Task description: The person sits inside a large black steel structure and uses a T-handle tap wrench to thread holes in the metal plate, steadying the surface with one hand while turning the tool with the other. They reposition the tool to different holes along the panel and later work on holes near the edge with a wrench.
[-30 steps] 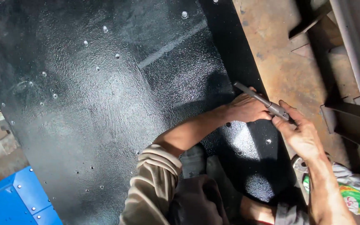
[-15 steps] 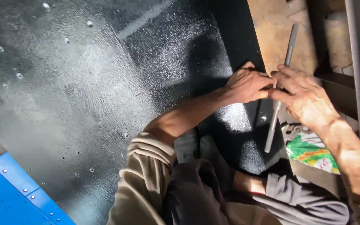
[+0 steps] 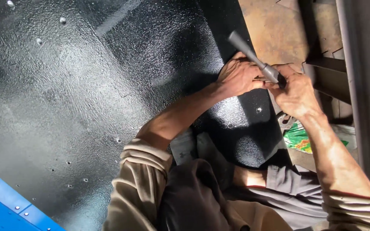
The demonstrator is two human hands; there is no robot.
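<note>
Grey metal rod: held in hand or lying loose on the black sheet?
Held. Right hand wraps the grey metal rod at its lower end; left hand sits against it. The rod slants up-left above the black sheet.

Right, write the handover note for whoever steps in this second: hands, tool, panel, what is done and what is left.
Left hand: pressed on the black textured panel at its right edge, fingers beside the tool tip.
Right hand: gripping the grey metal rod tool, which slants up and left.
Panel: coated black, dotted with small rivets; blue plate at lower left, rusty steel beyond the edge.
Done: cannot tell from this view.
Left: the spot under both hands is still being worked.
</note>
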